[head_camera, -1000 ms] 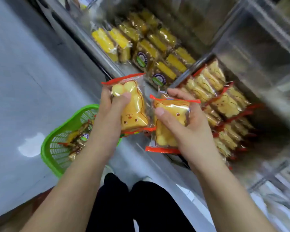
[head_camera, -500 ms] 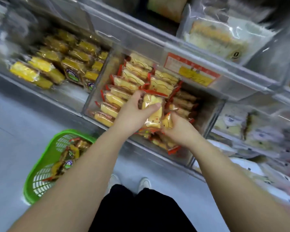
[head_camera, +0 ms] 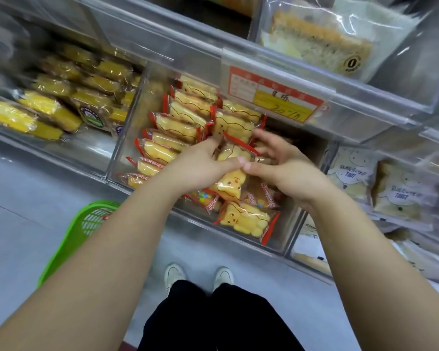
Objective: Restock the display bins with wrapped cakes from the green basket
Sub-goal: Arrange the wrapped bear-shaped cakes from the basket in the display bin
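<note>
Clear plastic bin: left hand and right hand both pinch one bear-shaped wrapped cake; green basket at eight o'clock.

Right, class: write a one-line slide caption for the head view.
Both hands tuck a bear-shaped wrapped cake into the clear bin.

Both bare forearms stretched forward, converging. Left hand and right hand meet thumb tip to thumb tip, fingers reaching ahead, loosely spread.
</note>
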{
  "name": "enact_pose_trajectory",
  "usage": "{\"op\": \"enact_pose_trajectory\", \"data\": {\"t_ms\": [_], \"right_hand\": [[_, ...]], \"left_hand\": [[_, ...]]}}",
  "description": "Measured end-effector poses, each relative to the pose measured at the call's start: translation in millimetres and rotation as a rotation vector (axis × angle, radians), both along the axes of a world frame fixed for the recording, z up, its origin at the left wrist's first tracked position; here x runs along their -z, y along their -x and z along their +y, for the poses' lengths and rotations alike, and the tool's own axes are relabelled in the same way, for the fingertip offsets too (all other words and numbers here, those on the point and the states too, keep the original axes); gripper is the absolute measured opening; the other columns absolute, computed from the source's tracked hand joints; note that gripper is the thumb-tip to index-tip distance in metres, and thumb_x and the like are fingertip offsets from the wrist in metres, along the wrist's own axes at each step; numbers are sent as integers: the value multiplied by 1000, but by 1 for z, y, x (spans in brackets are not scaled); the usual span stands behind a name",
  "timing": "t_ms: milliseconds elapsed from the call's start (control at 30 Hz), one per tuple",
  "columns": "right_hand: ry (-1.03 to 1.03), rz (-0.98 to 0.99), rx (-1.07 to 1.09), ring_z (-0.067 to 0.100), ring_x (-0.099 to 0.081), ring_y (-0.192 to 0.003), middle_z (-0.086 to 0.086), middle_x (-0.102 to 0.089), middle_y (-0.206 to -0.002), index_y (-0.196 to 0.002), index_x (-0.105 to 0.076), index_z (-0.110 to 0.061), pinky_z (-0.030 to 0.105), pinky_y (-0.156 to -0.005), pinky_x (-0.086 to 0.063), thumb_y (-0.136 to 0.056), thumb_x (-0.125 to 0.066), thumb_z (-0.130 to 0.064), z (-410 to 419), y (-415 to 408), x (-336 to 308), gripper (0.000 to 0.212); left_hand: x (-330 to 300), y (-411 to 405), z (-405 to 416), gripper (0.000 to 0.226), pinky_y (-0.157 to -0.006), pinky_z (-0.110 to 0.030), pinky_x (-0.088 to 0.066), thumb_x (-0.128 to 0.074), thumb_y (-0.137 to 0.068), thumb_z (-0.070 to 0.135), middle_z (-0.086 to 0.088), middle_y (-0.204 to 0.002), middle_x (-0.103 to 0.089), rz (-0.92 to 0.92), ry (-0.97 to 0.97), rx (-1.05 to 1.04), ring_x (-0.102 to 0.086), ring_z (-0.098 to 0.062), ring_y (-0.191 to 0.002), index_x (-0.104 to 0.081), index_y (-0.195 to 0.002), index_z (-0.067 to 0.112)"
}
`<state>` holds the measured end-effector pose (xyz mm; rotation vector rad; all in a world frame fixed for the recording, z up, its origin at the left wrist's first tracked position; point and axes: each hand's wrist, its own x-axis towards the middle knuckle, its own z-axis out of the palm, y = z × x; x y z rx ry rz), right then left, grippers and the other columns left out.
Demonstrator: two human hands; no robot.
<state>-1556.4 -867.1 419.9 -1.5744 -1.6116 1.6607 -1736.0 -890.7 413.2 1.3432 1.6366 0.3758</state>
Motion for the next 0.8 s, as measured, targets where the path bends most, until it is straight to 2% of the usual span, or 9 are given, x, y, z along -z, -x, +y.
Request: {"op": "enact_pose_trajectory", "data": {"t_ms": [100,200,267,300,400,533,667,733,800], "right_hand": [[73,52,66,9,-63,-85,-8,-71,-97,-102,-68,-31,19,-70,-51,-76,-74,-25,3,-1,8,27],[150,170,374,18,-67,-82,4,-71,-98,-109,-64,-16,22,-67,-53,-80,-71,-16,12,2,18,30],[137,202,523,18,-68,-83,8,-68,-102,-114,-57,-11,23,-69,-55,-82,-68,-12,17,10,24,34],[128,215,571,19,-68,-86,10,-67,-104,-112,-55,-11,24,-71,-55,-83,-67,-10,19,16,29,31],[65,111,660,22,-63,-95,5,-63,-104,-102,-54,-16,28,-77,-53,-84,-66,-13,23,36,40,22],[-164,-394,459,15,-52,-80,-14,-48,-75,-96,-44,-26,29,-68,-39,-78,-71,-31,22,47,53,32],[-99,-493,386,21,-54,-93,-4,-51,-91,-98,-44,-24,33,-70,-40,-76,-72,-40,21,51,56,40],[-39,-542,340,24,-52,-106,2,-55,-105,-104,-46,-21,38,-81,-46,-72,-76,-39,21,48,53,48],[-106,-528,395,25,-53,-107,4,-54,-111,-102,-45,-23,40,-87,-49,-72,-77,-32,14,43,46,45]], "left_hand": [[0,6,-3,61,-82,-25,-41,-49,-77,68,7,-132,-52,-116,-8,-24,-52,-14,-115,-41,-129,38],[3,16,-8,33,-60,-19,-45,-51,-85,47,20,-91,-61,-270,-159,-279,-59,-1,-78,-48,-116,38],[7,25,-13,35,-44,-19,-40,-52,-90,22,11,-76,-56,-344,-234,-481,-50,-2,-51,-47,-121,36],[8,28,-15,43,-43,-21,-40,-53,-89,15,7,-77,-56,-401,-243,-558,-49,-4,-50,-44,-125,36],[11,34,-20,61,-56,-23,-50,-61,-84,8,-1,-104,-64,-565,-240,-701,-66,-7,-71,-33,-132,35],[9,34,-27,33,-60,-19,-53,-68,-80,10,5,-91,-72,-601,-252,-706,-70,-10,-79,-56,-110,18],[6,29,-38,28,-62,-20,-51,-73,-76,12,10,-82,-71,-529,-325,-604,-68,-7,-78,-60,-90,32],[2,23,-41,31,-63,-18,-49,-74,-72,12,15,-83,-68,-528,-387,-482,-65,-3,-79,-61,-86,37],[-1,16,-43,35,-74,-17,-47,-75,-71,14,17,-91,-64,-432,-486,-317,-60,-3,-90,-62,-86,42]]}}
